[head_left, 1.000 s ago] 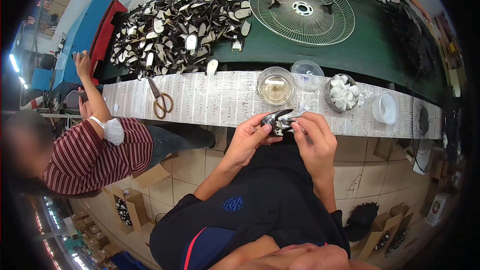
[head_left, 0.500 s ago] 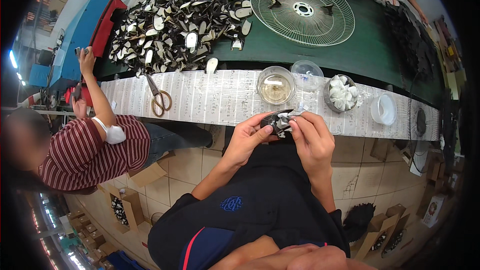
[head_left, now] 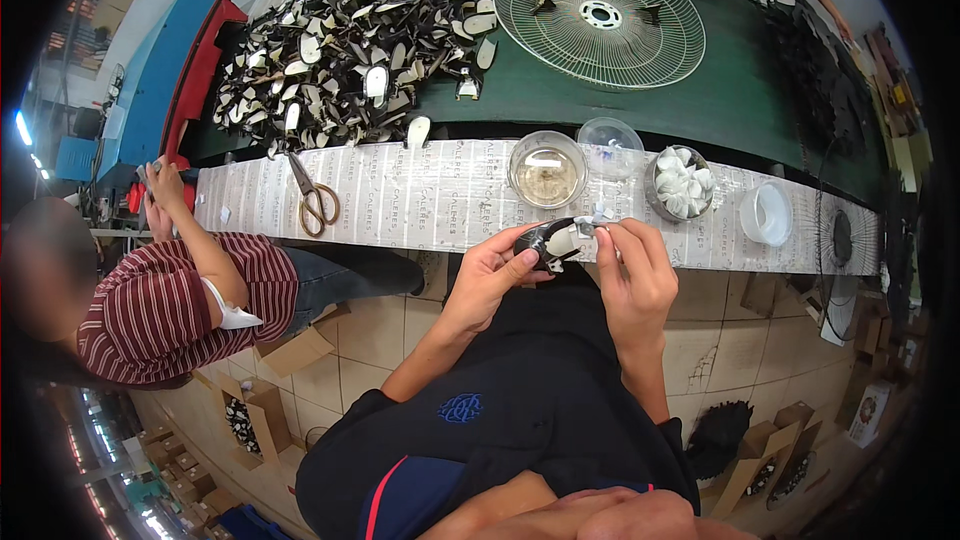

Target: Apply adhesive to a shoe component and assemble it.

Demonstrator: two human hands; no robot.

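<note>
In front of my chest, my left hand point(head_left: 490, 278) grips a black shoe part point(head_left: 555, 243) with a cream inner face, the thumb pressed on its near edge. My right hand point(head_left: 637, 275) is closed in a pinch at the right end of that part. A small pale bit shows by its fingertips, too small to make out. Just beyond the hands stands a clear round tub point(head_left: 549, 172) of yellowish liquid. To its right is a round container point(head_left: 682, 183) filled with folded white pads.
Scissors point(head_left: 316, 198) lie left on the paper-covered table edge point(head_left: 420, 195). A large pile of similar shoe parts point(head_left: 345, 50) covers the green surface, beside a round wire fan guard point(head_left: 600, 15). A white tub point(head_left: 766, 213) stands at right. A co-worker in a striped shirt point(head_left: 190, 305) works at left.
My right hand has shifted slightly right and its fingertips have drawn away from the shoe part's middle, so more cream shows. The co-worker's hands at left have come down and together.
</note>
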